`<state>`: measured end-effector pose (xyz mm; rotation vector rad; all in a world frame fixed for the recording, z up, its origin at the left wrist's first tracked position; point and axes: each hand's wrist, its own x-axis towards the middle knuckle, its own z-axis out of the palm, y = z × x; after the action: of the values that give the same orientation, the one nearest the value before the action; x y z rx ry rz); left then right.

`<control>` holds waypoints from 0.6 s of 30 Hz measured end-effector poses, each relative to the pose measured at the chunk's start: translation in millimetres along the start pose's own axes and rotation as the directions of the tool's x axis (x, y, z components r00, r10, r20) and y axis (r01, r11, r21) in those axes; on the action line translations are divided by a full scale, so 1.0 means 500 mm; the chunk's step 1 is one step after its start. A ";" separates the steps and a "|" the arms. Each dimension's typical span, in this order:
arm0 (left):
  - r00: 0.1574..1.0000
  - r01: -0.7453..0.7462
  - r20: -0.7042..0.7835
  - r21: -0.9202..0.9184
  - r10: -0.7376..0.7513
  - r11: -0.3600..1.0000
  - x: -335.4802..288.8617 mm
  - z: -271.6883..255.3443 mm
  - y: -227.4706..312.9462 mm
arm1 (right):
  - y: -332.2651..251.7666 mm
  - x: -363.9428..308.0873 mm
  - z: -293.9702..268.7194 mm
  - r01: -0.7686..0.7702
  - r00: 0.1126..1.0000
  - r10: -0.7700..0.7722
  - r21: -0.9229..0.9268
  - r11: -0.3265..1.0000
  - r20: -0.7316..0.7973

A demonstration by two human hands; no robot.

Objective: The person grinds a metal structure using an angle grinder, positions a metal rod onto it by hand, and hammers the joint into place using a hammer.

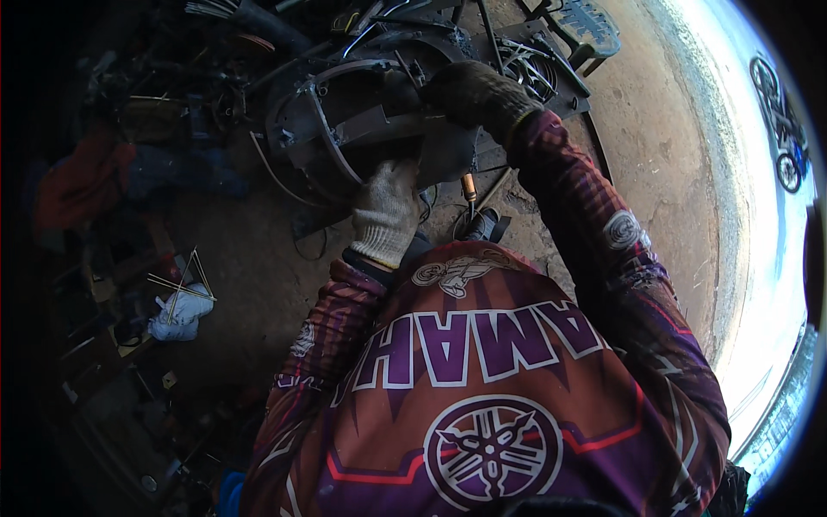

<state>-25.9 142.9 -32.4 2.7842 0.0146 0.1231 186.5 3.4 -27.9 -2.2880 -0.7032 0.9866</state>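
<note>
Metal plate (451,155) between right hand (481,96) and left hand (388,211), near a curved frame (326,129); whether either grip is clamped cannot be told (fingertips obscured). Uneven support could tip it.

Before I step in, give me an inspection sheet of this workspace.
Surface: brown ground, patchy; what bears the work is too dark and covered to tell.
Job's things: dark metal sheet between the hands, beside a curved metal frame.
Clutter: coiled wire beyond the right hand; orange-handled tool near the shoe; white cloth with thin sticks at left.
Hands: both gloved; left hand at the sheet's lower left, right hand at its top; fingers partly hidden.
Cables: thin dark loop below the frame; its ends are unclear.
Surroundings: chair at top right, motorcycle outside; far left very dark.
</note>
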 end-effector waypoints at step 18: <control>0.994 0.105 -0.011 0.076 -0.105 0.992 -0.024 0.015 -0.026 | 0.200 -0.306 0.228 0.109 0.804 0.497 0.901 0.419 -0.328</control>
<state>-37.1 152.2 -45.0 2.8526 0.1708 0.1080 32.9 -135.6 -86.3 -1.4913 0.3764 0.4813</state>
